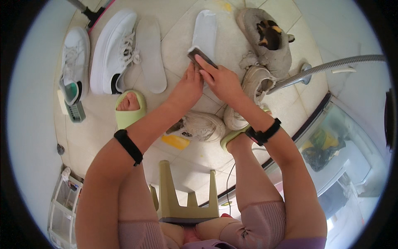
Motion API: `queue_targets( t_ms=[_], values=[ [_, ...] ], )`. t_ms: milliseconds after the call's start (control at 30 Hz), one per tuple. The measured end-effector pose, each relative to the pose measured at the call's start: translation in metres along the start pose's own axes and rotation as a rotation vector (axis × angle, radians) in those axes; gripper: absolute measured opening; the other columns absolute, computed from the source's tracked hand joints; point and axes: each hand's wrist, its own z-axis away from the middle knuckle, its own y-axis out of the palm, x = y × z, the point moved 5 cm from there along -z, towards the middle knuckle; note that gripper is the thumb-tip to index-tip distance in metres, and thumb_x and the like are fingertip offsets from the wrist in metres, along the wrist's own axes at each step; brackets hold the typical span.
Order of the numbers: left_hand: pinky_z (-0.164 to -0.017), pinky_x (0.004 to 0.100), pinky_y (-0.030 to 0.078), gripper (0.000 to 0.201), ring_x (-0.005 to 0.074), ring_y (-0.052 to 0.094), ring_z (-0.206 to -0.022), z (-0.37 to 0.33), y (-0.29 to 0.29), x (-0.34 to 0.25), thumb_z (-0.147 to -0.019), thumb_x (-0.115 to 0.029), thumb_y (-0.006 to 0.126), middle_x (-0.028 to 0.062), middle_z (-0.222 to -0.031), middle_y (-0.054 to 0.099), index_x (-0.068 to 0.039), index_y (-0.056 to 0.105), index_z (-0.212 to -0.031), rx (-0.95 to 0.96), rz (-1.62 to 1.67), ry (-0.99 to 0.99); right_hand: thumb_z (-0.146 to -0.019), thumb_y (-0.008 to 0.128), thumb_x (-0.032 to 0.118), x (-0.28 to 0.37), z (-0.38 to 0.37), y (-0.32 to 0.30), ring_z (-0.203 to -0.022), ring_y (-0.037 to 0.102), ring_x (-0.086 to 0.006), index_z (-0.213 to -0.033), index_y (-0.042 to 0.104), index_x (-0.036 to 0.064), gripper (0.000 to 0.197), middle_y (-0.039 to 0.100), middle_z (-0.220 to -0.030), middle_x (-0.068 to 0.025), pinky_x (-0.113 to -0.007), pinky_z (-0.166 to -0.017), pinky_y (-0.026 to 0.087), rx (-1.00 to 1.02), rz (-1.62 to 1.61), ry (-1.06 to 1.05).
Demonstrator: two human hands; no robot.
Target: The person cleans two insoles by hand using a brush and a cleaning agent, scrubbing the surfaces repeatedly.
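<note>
Between my two hands is a dark, flat, phone-like slab (pixel 202 57), tilted and seen nearly edge-on; its exact kind is unclear. My right hand (pixel 223 83) is closed around it, with a finger stretched along its side. My left hand (pixel 187 89) has its fingers pressed together at the slab's lower end. Just beyond it a white insole (pixel 205 27) lies on the tiles, partly covered by the slab. Left of that lies a greyish insole (pixel 150 56). Below my hands is a dirty beige sneaker (pixel 204 125), and its mate (pixel 256 88) rests by my right forearm.
White sneakers (pixel 108 50) lie at the left beside a green plastic basket (pixel 75 112). A grey plush thing (pixel 273 60) with something black and orange inside sits far right, near a metal hose (pixel 327 68). A yellow piece (pixel 175 141) and an olive stool (pixel 187 211) are nearer me.
</note>
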Motion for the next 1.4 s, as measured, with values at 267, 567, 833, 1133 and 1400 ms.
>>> queue_targets(
  t_ms=[267, 567, 833, 1133, 1400],
  values=[
    [-0.114, 0.0471, 0.039, 0.054, 0.0479, 0.045, -0.135, -0.005, -0.008, -0.007, -0.089, -0.010, 0.055, 0.0353, -0.148, 0.038, 0.012, 0.049, -0.137, -0.047, -0.045, 0.031, -0.100, 0.051, 0.046, -0.009, -0.081, -0.017, -0.070, 0.069, -0.0340, -0.146, 0.046, 0.0452, 0.046, 0.065, -0.074, -0.0151, -0.048, -0.060, 0.056, -0.137, 0.132, 0.067],
    [-0.113, 0.0529, 0.038, 0.049, 0.0448, 0.050, -0.130, -0.012, -0.019, -0.013, -0.092, -0.013, 0.053, 0.0324, -0.145, 0.045, 0.006, 0.053, -0.136, -0.015, -0.207, 0.059, -0.099, 0.056, 0.040, -0.023, -0.071, -0.031, -0.070, 0.067, -0.0367, -0.143, 0.052, 0.0432, 0.044, 0.067, -0.080, -0.0165, -0.048, -0.062, 0.054, -0.072, 0.176, 0.007],
    [-0.109, 0.0523, 0.042, 0.053, 0.0446, 0.051, -0.130, -0.003, -0.007, -0.011, -0.092, -0.015, 0.054, 0.0300, -0.149, 0.043, 0.004, 0.051, -0.141, 0.226, -0.248, 0.033, -0.098, 0.055, 0.035, -0.001, -0.023, -0.002, -0.075, 0.068, -0.0363, -0.144, 0.049, 0.0468, 0.047, 0.065, -0.081, -0.0170, -0.046, -0.065, 0.056, 0.104, -0.123, -0.121],
    [-0.110, 0.0530, 0.041, 0.050, 0.0452, 0.051, -0.130, -0.007, -0.011, -0.004, -0.091, -0.015, 0.055, 0.0292, -0.143, 0.049, 0.005, 0.055, -0.137, 0.006, -0.231, -0.019, -0.096, 0.061, 0.028, 0.011, -0.037, 0.001, -0.069, 0.065, -0.0364, -0.144, 0.051, 0.0429, 0.051, 0.061, -0.079, -0.0168, -0.046, -0.062, 0.051, -0.107, -0.034, 0.073],
    [-0.110, 0.0525, 0.040, 0.049, 0.0443, 0.050, -0.131, -0.007, -0.017, -0.009, -0.092, -0.016, 0.054, 0.0281, -0.146, 0.048, 0.004, 0.055, -0.137, 0.009, -0.250, 0.035, -0.087, 0.071, 0.012, 0.005, 0.007, -0.040, -0.095, 0.061, -0.0349, -0.144, 0.055, 0.0278, 0.061, 0.062, -0.101, -0.0183, -0.041, -0.084, 0.051, -0.062, -0.048, -0.092]
  ],
)
